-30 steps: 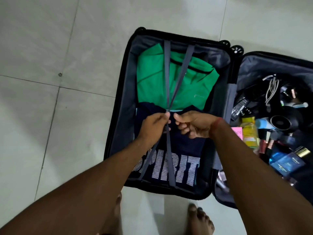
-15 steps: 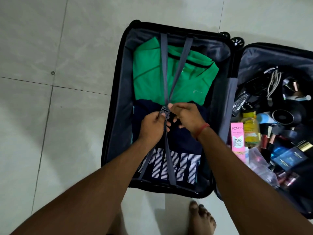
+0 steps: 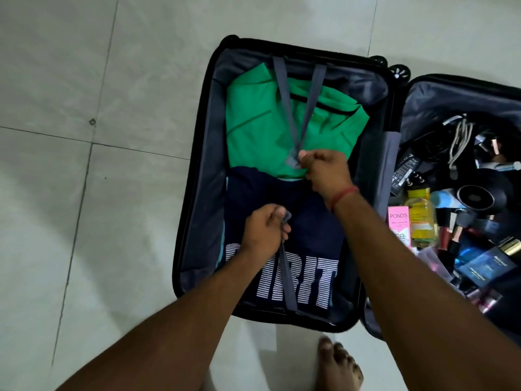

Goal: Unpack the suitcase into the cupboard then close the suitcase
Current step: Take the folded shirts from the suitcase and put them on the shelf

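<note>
Grey floor tiles [image 3: 84, 193] carry an open suitcase [image 3: 197, 176], its clothes half at 12 o'clock from the person's foot [image 3: 338, 365]. Left hand [image 3: 263, 235] grips the near strap [image 3: 287, 277] over a navy shirt [image 3: 310, 210]; right hand [image 3: 327, 170], toward 1 o'clock from it, pinches the far straps [image 3: 282, 94] over a green shirt [image 3: 253, 122]. Toiletries [image 3: 420, 221] fill the half at 3 o'clock.

Suitcase [image 3: 194, 176]: black hard shell, dull grey cloth lining. Inside it, grey woven webbing straps [image 3: 282, 97] over matt green knit shirt [image 3: 253, 131] and navy cloth shirt [image 3: 310, 221]. Beside the suitcase, floor tiles [image 3: 98, 66] smooth, faintly glossy.
</note>
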The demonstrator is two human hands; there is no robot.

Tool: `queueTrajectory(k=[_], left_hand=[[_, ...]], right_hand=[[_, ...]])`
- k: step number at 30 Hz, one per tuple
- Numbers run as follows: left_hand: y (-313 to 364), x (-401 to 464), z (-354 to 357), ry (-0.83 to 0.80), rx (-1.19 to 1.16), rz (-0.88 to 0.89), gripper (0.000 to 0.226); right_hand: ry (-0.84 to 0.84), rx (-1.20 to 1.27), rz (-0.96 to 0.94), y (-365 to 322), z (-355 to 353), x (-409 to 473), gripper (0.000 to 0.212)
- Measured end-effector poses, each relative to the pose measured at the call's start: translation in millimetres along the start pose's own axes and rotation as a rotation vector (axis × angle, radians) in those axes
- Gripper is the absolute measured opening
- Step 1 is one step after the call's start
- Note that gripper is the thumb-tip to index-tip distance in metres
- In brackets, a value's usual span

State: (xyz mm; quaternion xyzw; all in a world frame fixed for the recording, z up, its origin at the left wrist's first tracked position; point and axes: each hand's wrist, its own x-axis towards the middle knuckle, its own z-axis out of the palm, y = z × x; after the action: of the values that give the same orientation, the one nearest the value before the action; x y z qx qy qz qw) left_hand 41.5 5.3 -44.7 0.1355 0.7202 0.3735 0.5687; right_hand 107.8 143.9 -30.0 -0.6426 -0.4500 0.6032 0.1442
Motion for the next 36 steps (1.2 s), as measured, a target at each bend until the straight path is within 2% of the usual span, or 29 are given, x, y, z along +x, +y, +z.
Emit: queueTrajectory(k=[3,6,10,14,16,18,20,22,24,26,28,31,32,33,35,36], left_hand=[[-18.6,-18.6,-1.8,-0.052,-0.010,-0.081,0.023],[-28.3,-27.4,-2.9,-0.118,0.014,-0.096,0.021],[-19.8,-32.0,-14.1,-0.178,0.068,-0.013,0.014],[-19.5,-46.4,-35.1,-0.181,0.140,0.078,0.020],[-26.5,-59.4,-43.8,-0.122,0.150,0.124,0.026],[-35.7,-73.9,-51.4,-0.015,0.208,0.197,0.029],[-45.1,-86.9,-60.5,0.061,0.263,0.269,0.024],[-58.1,-95.5,-72.4,0.104,0.378,0.327,0.014],[-70.0,-95.8,-82.3,0.135,0.560,0.324,0.011],[-75.5,-95.7,-86.0,0.197,0.692,0.231,0.010],[-70.7,-92.6,-82.1,0.287,0.734,0.146,0.010],[-52.6,-76.8,-76.3,0.454,0.707,0.147,0.008],[-47.0,-68.3,-75.8,0.483,0.682,0.135,0.011],[-41.6,-58.1,-75.2,0.472,0.633,0.086,0.025],[-32.4,-38.1,-72.5,0.337,0.483,-0.084,0.063],[-29.2,-29.1,-70.0,0.275,0.420,-0.155,0.074]], right_hand=[[0.087,-0.086,-0.084,-15.6,2.4,24.9,0.025],[0.135,0.052,-0.049,-27.2,8.9,33.6,0.017],[0.171,0.141,0.089,-13.6,11.7,9.8,0.012],[0.150,0.125,0.117,21.4,7.1,-46.1,0.014],[0.180,0.064,0.138,45.1,1.6,-71.4,0.018],[0.225,-0.136,0.141,71.7,-5.4,-90.9,0.016],[0.250,-0.372,0.147,91.5,-10.2,-109.2,0.017],[0.280,-0.492,0.118,106.1,-8.9,-122.8,0.028],[0.345,-0.535,0.127,109.6,-3.8,-129.6,0.042],[0.391,-0.528,0.151,111.4,1.2,-132.5,0.055],[0.397,-0.498,0.178,114.0,2.0,-127.8,0.066],[0.405,-0.407,0.236,113.0,-1.0,-116.9,0.075],[0.414,-0.368,0.251,112.4,-2.7,-112.7,0.075],[0.414,-0.328,0.267,111.0,-4.7,-108.7,0.073],[0.391,-0.233,0.295,110.3,-8.3,-101.2,0.068],[0.378,-0.188,0.306,112.1,-10.4,-97.1,0.066]])
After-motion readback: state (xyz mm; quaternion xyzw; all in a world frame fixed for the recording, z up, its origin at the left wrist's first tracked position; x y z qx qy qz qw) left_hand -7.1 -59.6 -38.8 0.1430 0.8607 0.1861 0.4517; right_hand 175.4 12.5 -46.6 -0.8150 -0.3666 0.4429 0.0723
